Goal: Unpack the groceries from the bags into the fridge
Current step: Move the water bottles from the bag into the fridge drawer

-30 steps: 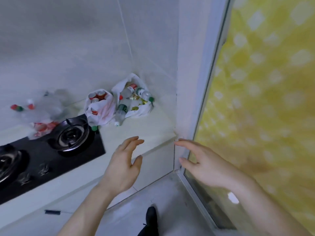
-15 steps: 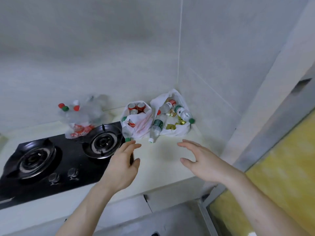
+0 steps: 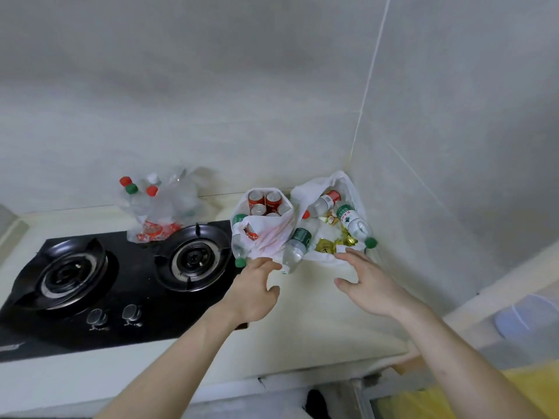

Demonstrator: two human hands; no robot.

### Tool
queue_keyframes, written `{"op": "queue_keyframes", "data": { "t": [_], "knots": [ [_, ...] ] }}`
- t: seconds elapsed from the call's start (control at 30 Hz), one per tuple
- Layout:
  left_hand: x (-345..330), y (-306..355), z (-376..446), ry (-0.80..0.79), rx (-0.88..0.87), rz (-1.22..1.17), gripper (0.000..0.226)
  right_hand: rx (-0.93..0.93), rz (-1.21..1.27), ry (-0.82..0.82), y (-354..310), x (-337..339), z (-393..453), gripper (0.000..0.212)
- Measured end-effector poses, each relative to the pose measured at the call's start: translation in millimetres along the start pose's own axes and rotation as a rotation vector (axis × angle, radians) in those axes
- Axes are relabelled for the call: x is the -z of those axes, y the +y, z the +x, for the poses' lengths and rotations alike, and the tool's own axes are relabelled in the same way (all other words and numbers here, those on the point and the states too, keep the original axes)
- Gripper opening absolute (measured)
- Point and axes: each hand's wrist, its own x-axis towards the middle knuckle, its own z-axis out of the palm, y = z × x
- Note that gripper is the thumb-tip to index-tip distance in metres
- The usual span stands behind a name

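On the counter at about 12 o'clock from my hands, in the head view, I see two white bags [image 3: 266,237] side by side in the wall corner, packed with red cans [image 3: 256,198], water bottles [image 3: 298,246] and gold-wrapped sweets [image 3: 325,246]. A third, clear bag [image 3: 163,207] sits at 10 o'clock behind the gas hob [image 3: 121,276]. My left hand [image 3: 254,291] hangs just short of the nearer bag, fingers loosely spread, holding nothing. My right hand [image 3: 367,285] is likewise spread and empty, fingertips near the sweets. I judge this as the reach-in step, nothing picked yet. Next I need to close each hand round a bottle or can, lift clear of the floppy plastic, then turn toward the fridge, which I cannot see here.
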Motion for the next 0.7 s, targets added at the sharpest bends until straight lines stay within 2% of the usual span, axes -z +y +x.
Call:
{"op": "queue_keyframes", "data": {
  "t": [0.17,0.37,0.53,0.7],
  "knots": [
    [-19,10,28,-0.046,0.102,-0.025,0.054,-0.001,0.022,-0.032,28,13,39,0.062],
    [-44,6,60,-0.095,0.232,-0.071,0.056,-0.055,0.021,0.025,56,20,87,0.059],
    [-59,-4,92,-0.143,0.313,-0.126,0.054,-0.169,-0.003,0.085,71,24,124,0.064],
    [-76,-12,123,-0.213,0.406,-0.116,0.053,-0.306,-0.05,0.065,80,19,152,0.067]
  ]
}}
